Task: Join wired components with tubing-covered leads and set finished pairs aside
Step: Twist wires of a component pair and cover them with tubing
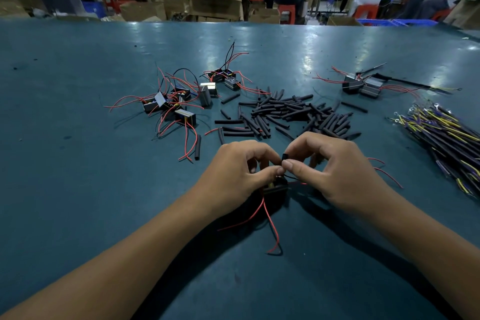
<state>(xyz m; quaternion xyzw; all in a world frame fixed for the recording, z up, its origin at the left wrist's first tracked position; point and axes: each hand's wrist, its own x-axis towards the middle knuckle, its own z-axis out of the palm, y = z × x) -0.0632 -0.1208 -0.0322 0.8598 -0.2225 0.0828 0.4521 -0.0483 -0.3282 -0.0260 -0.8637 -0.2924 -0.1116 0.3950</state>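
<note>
Component (275,187) gripped by left hand (237,171); right hand (330,166) pinches tubing piece (284,157); tubing pile (288,115) just behind.

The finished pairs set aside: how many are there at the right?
1: a joined pair lies on the table at the far right, behind the tubing pile. Others may be out of view.

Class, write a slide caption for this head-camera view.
Both hands, left and right, pinch a tubing piece over a wired component.

Two hands (233,171), two finished pairs (362,85), countless tubing pieces (285,114).
</note>
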